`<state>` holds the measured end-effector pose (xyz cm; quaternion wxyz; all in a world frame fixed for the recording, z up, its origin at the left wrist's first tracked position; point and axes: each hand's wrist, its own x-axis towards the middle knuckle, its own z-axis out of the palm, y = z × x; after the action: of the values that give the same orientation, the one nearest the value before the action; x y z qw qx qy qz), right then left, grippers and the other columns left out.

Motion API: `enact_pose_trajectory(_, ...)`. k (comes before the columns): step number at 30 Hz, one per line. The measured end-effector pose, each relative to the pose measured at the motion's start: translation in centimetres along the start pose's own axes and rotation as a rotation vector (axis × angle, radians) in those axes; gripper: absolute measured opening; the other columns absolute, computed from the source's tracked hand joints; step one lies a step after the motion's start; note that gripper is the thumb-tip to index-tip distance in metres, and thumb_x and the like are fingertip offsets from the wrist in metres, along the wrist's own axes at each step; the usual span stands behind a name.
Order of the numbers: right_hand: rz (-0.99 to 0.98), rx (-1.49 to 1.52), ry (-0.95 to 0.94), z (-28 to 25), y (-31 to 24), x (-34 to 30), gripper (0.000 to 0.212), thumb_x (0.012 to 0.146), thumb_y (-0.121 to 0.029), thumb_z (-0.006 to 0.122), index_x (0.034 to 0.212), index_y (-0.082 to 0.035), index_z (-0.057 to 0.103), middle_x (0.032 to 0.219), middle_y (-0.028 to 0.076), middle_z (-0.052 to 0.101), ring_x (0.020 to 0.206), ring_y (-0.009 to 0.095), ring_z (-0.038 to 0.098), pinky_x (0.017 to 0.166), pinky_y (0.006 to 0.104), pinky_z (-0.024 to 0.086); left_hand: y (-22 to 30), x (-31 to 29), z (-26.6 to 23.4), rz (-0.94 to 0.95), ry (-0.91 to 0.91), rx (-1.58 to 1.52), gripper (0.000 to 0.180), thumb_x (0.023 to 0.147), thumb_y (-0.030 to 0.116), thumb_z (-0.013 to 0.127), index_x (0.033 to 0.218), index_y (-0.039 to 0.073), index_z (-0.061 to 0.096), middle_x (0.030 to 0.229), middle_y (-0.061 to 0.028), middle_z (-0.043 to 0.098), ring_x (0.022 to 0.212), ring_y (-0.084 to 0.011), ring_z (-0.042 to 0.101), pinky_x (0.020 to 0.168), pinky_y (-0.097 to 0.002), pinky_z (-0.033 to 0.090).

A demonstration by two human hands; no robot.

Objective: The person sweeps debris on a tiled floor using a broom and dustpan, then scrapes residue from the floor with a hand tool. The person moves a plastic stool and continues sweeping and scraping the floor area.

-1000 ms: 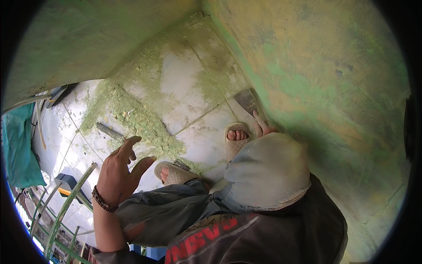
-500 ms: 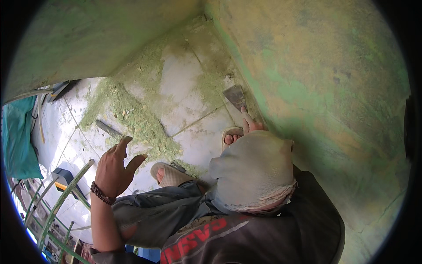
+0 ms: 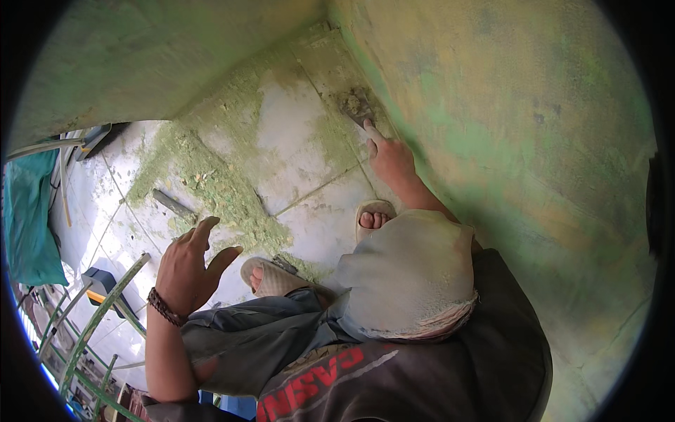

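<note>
Right hand (image 3: 391, 158) grasping a scraper (image 3: 360, 114), dark, flat and dusty, crumbs (image 3: 354, 103) on it, beside a green wall (image 3: 492, 126), left hand (image 3: 187, 271) released, fingers (image 3: 202, 232) loosely bent.

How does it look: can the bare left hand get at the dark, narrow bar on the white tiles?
Probably yes: the left hand looks open and empty, the bar lies just beyond it in this view, and nothing visible intervenes, though the hand's height is unclear.
</note>
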<state>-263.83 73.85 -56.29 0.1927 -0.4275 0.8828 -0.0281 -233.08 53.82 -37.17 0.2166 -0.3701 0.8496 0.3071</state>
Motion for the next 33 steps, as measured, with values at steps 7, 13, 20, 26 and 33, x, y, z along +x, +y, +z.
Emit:
enact_pose_trajectory(7,0.033,0.067,-0.054,1.4,3.5,-6.0,0.045,0.091,-0.023,0.053,0.136,-0.021,0.05,0.067,0.02,0.062,0.064,0.037,0.063,0.059,0.0475,0.051,-0.3,-1.2,-0.9,-0.014,0.0,-0.044,0.052,0.084,0.038,0.069,0.125,0.008,0.055,0.083,-0.0144,0.064,0.079,-0.0287,0.064,0.071,-0.039,0.05)
enact_pose_trajectory(13,0.076,0.045,-0.048,-1.6,-0.3,0.3,0.045,0.091,-0.022,0.054,0.135,-0.027,0.052,0.08,0.023,0.065,0.078,0.041,0.064,0.073,0.0512,0.05,0.5,-0.6,-0.7,0.039,-0.038,-0.051,0.052,0.084,0.037,0.07,0.123,0.006,0.055,0.082,-0.0152,0.064,0.079,-0.0293,0.064,0.071,-0.0388,0.05)
enact_pose_trajectory(20,0.093,0.054,-0.063,-0.7,0.3,-1.5,0.048,0.09,-0.022,0.055,0.138,-0.028,0.049,0.097,0.025,0.065,0.095,0.043,0.062,0.081,0.0489,0.05,-0.4,-1.9,-0.4,-0.001,0.008,-0.049,0.052,0.084,0.037,0.07,0.123,0.006,0.055,0.084,-0.0154,0.064,0.08,-0.0295,0.064,0.071,-0.0397,0.05)
enact_pose_trajectory(26,0.144,0.073,-0.164,-1.6,-0.9,0.3,0.048,0.091,-0.023,0.054,0.138,-0.029,0.048,0.097,0.025,0.065,0.092,0.042,0.062,0.08,0.0493,0.05,-0.6,-2.6,-0.3,-0.004,-0.019,-0.048,0.052,0.084,0.037,0.07,0.123,0.006,0.055,0.084,-0.015,0.064,0.079,-0.0296,0.064,0.071,-0.0393,0.05)
enact_pose_trajectory(33,0.05,0.006,-0.061,-2.0,-0.1,2.1,0.046,0.092,-0.026,0.052,0.138,-0.027,0.048,0.083,0.024,0.065,0.081,0.042,0.063,0.072,0.0503,0.051,0.6,-1.5,-0.6,0.0,-0.114,-0.106,0.053,0.086,0.035,0.067,0.123,0.0,0.053,0.098,-0.0238,0.065,0.094,-0.0381,0.063,0.082,-0.043,0.049)
